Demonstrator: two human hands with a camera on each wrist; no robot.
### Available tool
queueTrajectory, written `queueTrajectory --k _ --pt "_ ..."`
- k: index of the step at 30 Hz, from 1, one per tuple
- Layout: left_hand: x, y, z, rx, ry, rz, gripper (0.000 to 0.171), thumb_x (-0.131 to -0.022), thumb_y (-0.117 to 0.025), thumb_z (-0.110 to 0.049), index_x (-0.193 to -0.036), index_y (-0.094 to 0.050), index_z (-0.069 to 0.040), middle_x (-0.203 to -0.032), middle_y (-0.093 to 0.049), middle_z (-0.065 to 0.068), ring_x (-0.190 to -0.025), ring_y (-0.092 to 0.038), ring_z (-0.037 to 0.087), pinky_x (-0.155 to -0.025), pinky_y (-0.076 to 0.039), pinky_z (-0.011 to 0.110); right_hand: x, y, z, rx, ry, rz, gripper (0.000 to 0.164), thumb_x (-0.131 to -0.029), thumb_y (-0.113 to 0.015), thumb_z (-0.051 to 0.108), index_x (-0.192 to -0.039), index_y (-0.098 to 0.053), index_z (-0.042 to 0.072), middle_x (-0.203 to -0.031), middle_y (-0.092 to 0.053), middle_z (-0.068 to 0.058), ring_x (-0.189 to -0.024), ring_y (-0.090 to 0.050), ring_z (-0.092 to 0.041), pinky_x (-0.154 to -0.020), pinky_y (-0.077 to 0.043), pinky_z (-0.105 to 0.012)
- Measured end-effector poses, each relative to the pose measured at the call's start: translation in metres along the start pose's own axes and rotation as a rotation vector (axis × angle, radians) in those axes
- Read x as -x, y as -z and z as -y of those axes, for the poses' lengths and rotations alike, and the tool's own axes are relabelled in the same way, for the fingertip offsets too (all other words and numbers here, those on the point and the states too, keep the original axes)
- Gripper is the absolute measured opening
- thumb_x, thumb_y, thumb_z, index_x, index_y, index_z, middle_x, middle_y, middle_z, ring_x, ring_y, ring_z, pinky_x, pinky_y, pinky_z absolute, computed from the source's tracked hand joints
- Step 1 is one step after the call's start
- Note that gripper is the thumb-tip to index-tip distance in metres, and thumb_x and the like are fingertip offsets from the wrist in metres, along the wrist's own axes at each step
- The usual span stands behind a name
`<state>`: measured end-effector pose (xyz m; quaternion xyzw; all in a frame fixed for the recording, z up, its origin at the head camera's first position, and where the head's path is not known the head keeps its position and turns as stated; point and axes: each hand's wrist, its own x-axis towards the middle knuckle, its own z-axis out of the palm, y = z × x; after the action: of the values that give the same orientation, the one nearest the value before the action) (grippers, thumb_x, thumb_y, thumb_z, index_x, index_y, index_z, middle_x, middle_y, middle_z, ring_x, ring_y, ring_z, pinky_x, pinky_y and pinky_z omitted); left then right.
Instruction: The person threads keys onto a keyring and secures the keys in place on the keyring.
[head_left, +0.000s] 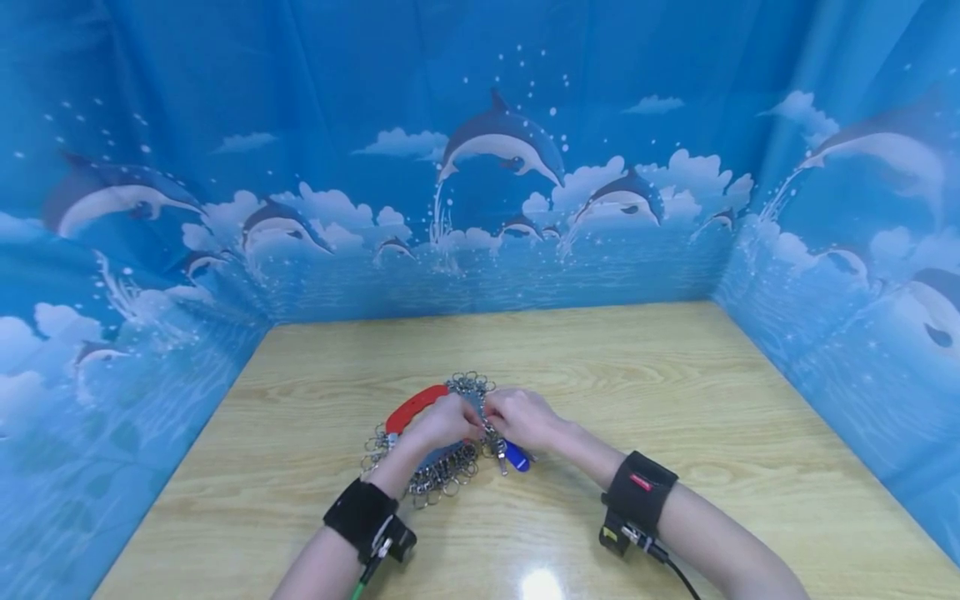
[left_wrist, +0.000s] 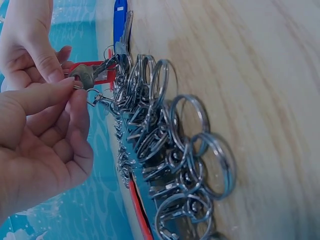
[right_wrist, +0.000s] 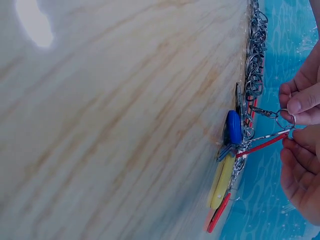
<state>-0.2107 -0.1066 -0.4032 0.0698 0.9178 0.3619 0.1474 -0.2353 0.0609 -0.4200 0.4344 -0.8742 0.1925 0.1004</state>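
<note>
one red key tag [left_wrist: 95, 74] is being pinched by both the left hand [head_left: 442, 421] and right hand [head_left: 522, 417]; one blue tag [head_left: 516, 455] is lying beside the right hand, many key rings [left_wrist: 175, 150] under both; no writing is readable.

Shiny metal rings [left_wrist: 200, 150], glossy wood table [head_left: 675, 400]

A pale wooden worktop [head_left: 675, 400] sits enclosed on three sides by a blue dolphin-printed backdrop [head_left: 495, 150].
</note>
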Motion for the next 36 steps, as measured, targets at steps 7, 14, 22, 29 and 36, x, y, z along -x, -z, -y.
queueTrajectory --k 7,14,22,29,36 --pt "-0.0019 0.0012 0.0022 -0.013 -0.012 -0.042 0.016 -0.083 -0.065 -0.01 -0.07 -0.071 -0.004 -0.061 -0.061 0.01 -0.045 -0.033 0.009 -0.046 -0.026 0.022 0.0003 -0.0009 -0.0031 -0.016 -0.001 -0.03 0.014 -0.081 -0.065 0.008 -0.074 -0.056 0.016 -0.071 -0.056 0.007 -0.063 -0.053 -0.007 -0.055 -0.043 -0.021" --pt "-0.0023 0.0035 0.0008 -0.039 -0.01 -0.043 0.021 -0.085 -0.064 -0.012 -0.066 -0.069 -0.004 -0.056 -0.058 0.005 -0.043 -0.03 0.008 -0.044 -0.023 0.022 0.0009 -0.0011 0.0002 -0.045 -0.019 -0.043 0.011 -0.081 -0.065 0.007 -0.075 -0.059 0.014 -0.072 -0.058 0.005 -0.064 -0.055 -0.009 -0.056 -0.044 -0.02" --pt "-0.0018 0.0036 -0.0005 -0.042 -0.008 -0.043 0.017 -0.083 -0.065 -0.011 -0.069 -0.07 -0.003 -0.061 -0.063 0.009 -0.043 -0.031 0.006 -0.043 -0.022 0.02 0.0005 -0.001 0.0046 0.0 -0.021 -0.029 0.009 -0.082 -0.067 0.011 -0.077 -0.059 0.014 -0.073 -0.059 0.005 -0.065 -0.056 -0.009 -0.057 -0.045 -0.022" --pt "-0.0028 0.0029 0.001 -0.022 -0.013 -0.027 0.013 -0.081 -0.066 -0.01 -0.072 -0.07 -0.002 -0.059 -0.059 0.006 -0.047 -0.037 0.009 -0.047 -0.029 0.021 0.0009 -0.0002 0.0034 -0.026 -0.028 -0.034 0.01 -0.082 -0.066 0.01 -0.077 -0.06 0.015 -0.073 -0.059 0.006 -0.065 -0.056 -0.009 -0.056 -0.044 -0.02" --pt "-0.0027 0.0011 0.0011 -0.029 -0.012 -0.019 0.013 -0.081 -0.066 -0.01 -0.071 -0.07 -0.004 -0.058 -0.056 0.004 -0.049 -0.038 0.01 -0.048 -0.031 0.024 0.0012 -0.0012 -0.0003 -0.052 -0.037 -0.026 0.012 -0.081 -0.065 0.008 -0.075 -0.058 0.015 -0.071 -0.058 0.006 -0.063 -0.055 -0.008 -0.055 -0.043 -0.02"
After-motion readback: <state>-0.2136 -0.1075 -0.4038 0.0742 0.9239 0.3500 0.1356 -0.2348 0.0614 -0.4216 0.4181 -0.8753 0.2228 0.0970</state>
